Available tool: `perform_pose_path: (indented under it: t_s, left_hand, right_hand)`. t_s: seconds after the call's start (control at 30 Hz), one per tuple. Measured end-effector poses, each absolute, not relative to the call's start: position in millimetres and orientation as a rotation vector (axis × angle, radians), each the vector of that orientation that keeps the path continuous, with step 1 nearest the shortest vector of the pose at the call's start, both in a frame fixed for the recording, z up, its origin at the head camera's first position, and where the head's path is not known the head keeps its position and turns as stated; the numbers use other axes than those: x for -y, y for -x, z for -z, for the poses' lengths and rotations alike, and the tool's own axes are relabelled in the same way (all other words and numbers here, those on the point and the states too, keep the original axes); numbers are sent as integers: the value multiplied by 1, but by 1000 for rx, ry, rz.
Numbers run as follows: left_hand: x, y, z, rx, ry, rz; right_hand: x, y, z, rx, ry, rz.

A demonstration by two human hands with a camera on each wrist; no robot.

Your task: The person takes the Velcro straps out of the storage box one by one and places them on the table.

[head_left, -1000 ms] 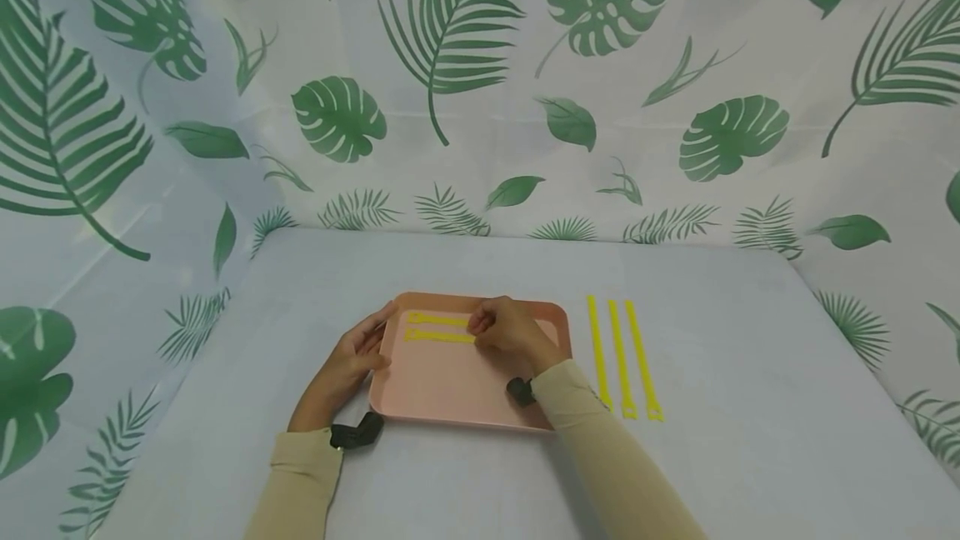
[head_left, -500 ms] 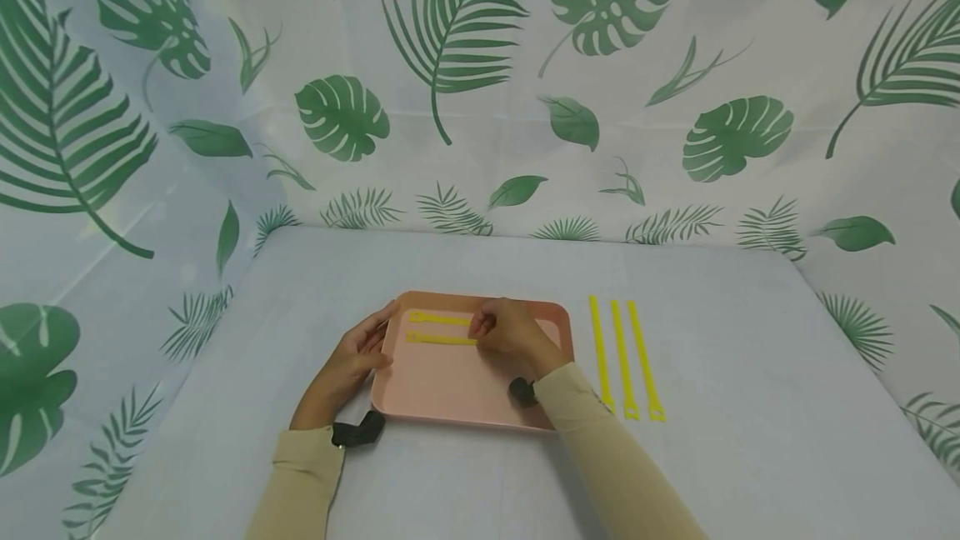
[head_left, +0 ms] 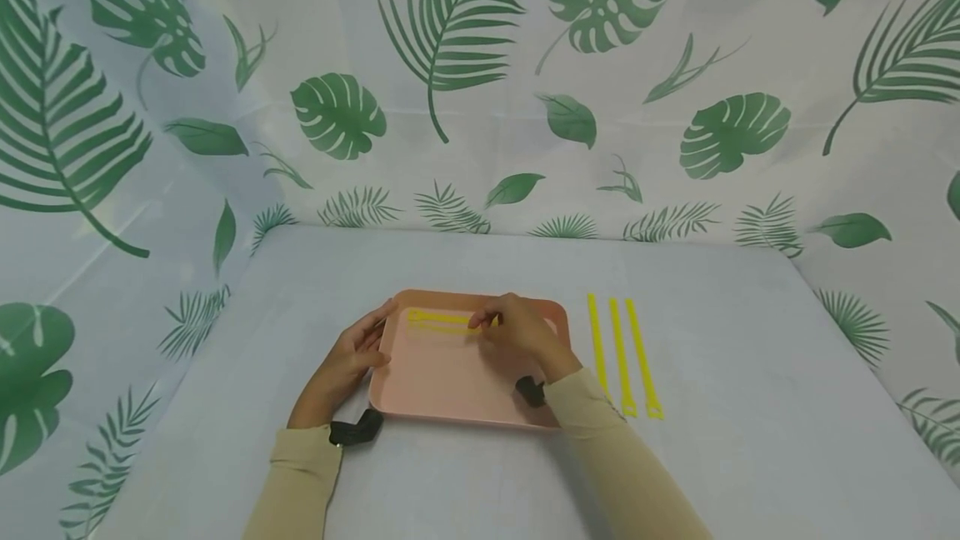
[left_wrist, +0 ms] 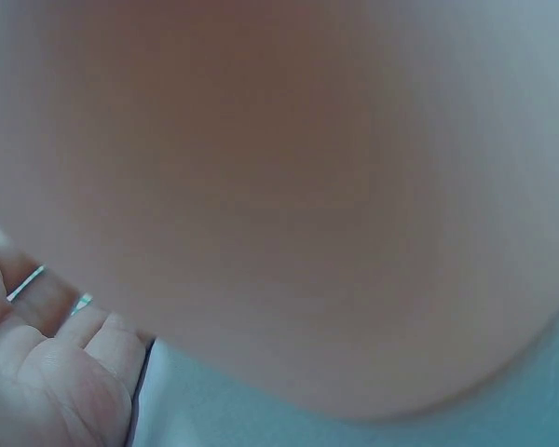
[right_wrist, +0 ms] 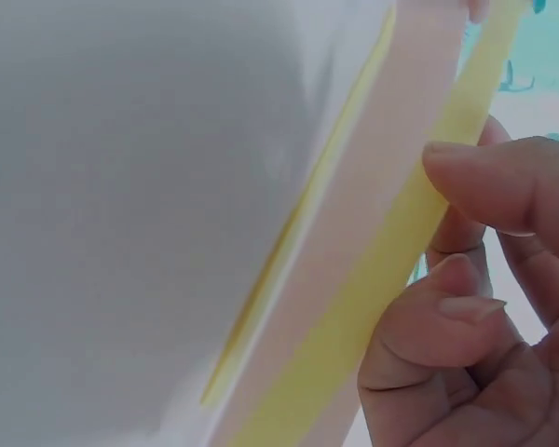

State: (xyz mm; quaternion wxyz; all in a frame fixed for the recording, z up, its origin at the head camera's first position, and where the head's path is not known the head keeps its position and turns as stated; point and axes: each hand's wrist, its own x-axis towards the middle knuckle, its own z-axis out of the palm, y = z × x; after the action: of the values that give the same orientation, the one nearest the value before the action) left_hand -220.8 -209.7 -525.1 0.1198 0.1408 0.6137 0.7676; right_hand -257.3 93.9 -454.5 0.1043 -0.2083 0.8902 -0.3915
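Observation:
A pink tray (head_left: 450,386) lies in front of me. My left hand (head_left: 347,367) holds its left rim, thumb over the edge and fingers along the outside; in the left wrist view the tray's blurred underside or wall covers most of the picture. My right hand (head_left: 519,333) is over the tray's far right part and pinches a long yellow cable strap (right_wrist: 377,261) between thumb and fingers. Another yellow strap (right_wrist: 298,214) lies in the tray near its far wall. Both straps run left to right, their slotted heads towards the left. The fingers hide their right parts.
To the right of the tray, three more yellow straps (head_left: 622,357) lie side by side on the white table (head_left: 735,373), slotted ends towards me. A leaf-patterned curtain (head_left: 480,140) stands behind the table and at both sides.
The nearer strap in the tray has moved away from me, closer to the far one, and now looks thinner, turned partly edge-on. My right hand has shifted slightly right; the left stays on the tray.

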Motion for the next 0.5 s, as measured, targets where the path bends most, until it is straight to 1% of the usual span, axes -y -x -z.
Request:
perform_pose_path:
  t_s: [0.5]
  left_hand:
    - [209, 220, 524, -1802, -418, -2233]
  right_hand:
    - [-98, 249, 443, -2782, 656, 1327]
